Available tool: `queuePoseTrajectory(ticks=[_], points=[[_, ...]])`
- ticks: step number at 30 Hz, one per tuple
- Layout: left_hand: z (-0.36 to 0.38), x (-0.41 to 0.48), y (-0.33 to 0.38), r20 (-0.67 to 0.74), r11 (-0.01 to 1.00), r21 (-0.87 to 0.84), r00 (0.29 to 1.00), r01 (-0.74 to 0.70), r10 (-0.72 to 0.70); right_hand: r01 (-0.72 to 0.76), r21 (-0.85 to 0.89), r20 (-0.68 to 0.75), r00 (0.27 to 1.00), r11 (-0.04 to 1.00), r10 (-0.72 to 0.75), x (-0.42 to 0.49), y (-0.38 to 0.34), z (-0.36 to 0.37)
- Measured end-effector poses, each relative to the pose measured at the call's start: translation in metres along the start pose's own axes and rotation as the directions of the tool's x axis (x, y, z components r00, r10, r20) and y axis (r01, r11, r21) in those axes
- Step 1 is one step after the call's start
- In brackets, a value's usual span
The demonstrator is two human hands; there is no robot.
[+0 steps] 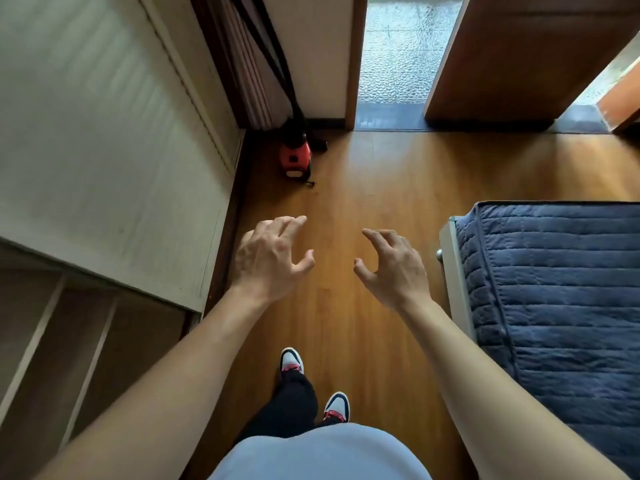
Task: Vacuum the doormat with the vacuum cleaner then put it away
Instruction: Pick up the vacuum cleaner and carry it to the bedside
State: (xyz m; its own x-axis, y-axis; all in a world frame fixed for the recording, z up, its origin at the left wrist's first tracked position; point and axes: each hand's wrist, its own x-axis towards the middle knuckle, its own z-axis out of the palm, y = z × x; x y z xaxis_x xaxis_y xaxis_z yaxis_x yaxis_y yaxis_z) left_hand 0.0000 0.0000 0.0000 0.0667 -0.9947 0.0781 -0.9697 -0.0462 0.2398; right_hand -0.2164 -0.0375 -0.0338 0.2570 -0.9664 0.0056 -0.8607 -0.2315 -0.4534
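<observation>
Left grip (268, 263) and right grip (393, 270) open and empty, vacuum cleaner (295, 156) well beyond both, untouched.

Warm wooden floor (398, 174); pale panelled cabinet (104, 150) along its left edge, blue quilted bed (554, 289) at right, daylit doorway (398, 53) beyond a brown door (519, 53).

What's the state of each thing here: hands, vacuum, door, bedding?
left hand: open, fingers loosely curled, holding nothing
right hand: open, fingers loosely curled, holding nothing
vacuum cleaner: standing on the floor in the corner, untouched
hose: running up along the wall, not in hand
door: open
quilt: spread over the bed
</observation>
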Motion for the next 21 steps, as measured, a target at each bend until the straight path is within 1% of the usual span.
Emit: queuePoseTrajectory(ticks=[2,4,10,14,18,21], points=[[0.000,0.011,0.001,0.012,1.000,-0.006,1.000,0.000,0.000,-0.008,0.023,-0.007,1.000,1.000,0.008,0.010,0.002,-0.002],[0.006,0.024,-0.001,0.017,1.000,0.014,1.000,-0.014,0.014,-0.014,0.014,0.000,1.000,1.000,0.014,0.022,0.005,-0.001],[0.020,0.084,-0.019,0.019,1.000,-0.003,1.000,-0.010,0.010,-0.020,-0.022,0.010,1.000,1.000,0.020,0.083,0.008,0.006],[0.026,0.149,-0.034,0.008,1.000,-0.006,1.000,-0.029,0.029,-0.027,-0.046,-0.005,1.000,0.999,0.026,0.148,0.006,0.009],[0.025,0.224,-0.054,0.034,0.999,-0.020,0.999,-0.031,0.032,-0.036,-0.066,-0.014,0.999,0.997,0.035,0.223,-0.005,0.008],[0.023,0.276,-0.072,0.017,0.998,-0.047,0.999,-0.039,0.039,-0.042,-0.067,-0.020,0.999,0.997,0.041,0.274,-0.016,0.010]])
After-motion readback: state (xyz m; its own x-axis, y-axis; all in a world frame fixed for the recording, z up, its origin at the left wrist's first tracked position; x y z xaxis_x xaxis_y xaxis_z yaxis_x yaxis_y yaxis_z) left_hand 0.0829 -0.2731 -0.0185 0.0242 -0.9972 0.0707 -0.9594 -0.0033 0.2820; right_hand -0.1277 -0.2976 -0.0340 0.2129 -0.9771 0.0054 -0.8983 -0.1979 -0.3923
